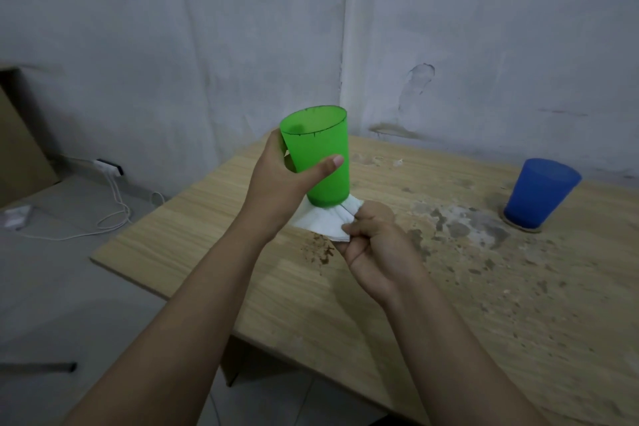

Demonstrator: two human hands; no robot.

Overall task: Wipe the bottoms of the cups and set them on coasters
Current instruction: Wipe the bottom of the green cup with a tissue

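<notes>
Head: left hand grips green cup (upright); right hand pinches tissue.

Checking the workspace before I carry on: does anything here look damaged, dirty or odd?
Yes. The light wooden table is worn and stained: grey patches near the translucent blue plastic cup and brown specks beside the white folded tissue. Both cups stand upright; nothing looks spilled.

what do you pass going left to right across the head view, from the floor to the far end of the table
Power strip on the floor → left hand → green cup → right hand pinching the tissue → blue cup on its coaster.
</notes>
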